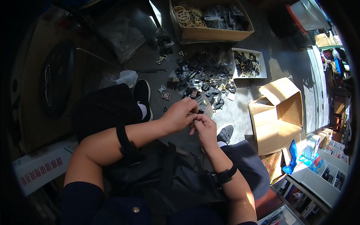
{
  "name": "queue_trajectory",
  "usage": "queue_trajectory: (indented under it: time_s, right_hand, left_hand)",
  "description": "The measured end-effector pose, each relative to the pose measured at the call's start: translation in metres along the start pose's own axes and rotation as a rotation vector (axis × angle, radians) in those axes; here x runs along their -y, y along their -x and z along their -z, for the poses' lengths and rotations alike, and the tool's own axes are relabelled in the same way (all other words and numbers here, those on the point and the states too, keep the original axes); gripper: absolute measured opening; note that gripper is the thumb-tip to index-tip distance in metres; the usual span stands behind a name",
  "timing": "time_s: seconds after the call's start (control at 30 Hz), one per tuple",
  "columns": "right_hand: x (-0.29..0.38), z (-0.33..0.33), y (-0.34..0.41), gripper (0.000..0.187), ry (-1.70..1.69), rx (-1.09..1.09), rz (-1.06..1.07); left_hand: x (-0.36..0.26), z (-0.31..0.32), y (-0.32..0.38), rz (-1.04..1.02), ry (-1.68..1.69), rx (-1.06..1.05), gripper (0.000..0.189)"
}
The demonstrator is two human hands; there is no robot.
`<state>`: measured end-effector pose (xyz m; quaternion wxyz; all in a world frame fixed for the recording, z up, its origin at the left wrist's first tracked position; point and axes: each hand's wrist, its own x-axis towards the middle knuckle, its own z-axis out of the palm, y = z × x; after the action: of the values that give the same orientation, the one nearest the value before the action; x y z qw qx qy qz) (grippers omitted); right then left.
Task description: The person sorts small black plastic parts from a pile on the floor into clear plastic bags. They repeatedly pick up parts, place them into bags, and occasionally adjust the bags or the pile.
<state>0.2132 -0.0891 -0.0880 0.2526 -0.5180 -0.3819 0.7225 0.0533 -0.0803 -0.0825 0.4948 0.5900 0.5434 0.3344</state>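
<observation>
Near the middle of the head view, my left hand (pixel 180 116) and my right hand (pixel 206 128) meet, fingertips together, at a small clear plastic bag (pixel 204 103). The left fingers pinch the bag's edge, and a small black piece (pixel 200 111) shows by them. What lies between the right fingertips is hidden. Just beyond the hands a heap of black plastic buckles (pixel 205 76) spreads over the grey floor. A light grey buckle part (pixel 161 89), a pinkish buckle (pixel 166 96) and a small black ring (pixel 165 109) lie left of the heap.
Behind the heap stands a cardboard box (pixel 216 35) with beige rings and black bagged items. A white box (pixel 263 66) holds black and beige pieces. An opened cardboard box (pixel 263 128) is at right, a white divided tray (pixel 317 180) beyond. A round black seat (pixel 57 78) is at left.
</observation>
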Motion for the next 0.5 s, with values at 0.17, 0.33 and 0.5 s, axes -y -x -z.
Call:
queue_trajectory:
  time_s: [0.17,0.33,0.5]
  right_hand:
    - [0.003,0.002,0.003,0.012,-0.030,0.065,0.057]
    - [0.002,-0.001,0.003,0.011,-0.054,0.104,0.011]
    - [-0.002,0.001,-0.003,0.012,-0.238,0.035,-0.066]
  left_hand:
    - [0.001,-0.003,0.000,0.018,0.019,-0.042,0.013]
    - [0.002,0.003,-0.002,0.230,0.102,0.083,0.024]
    - [0.006,0.016,0.002,0.332,-0.185,0.304,0.046]
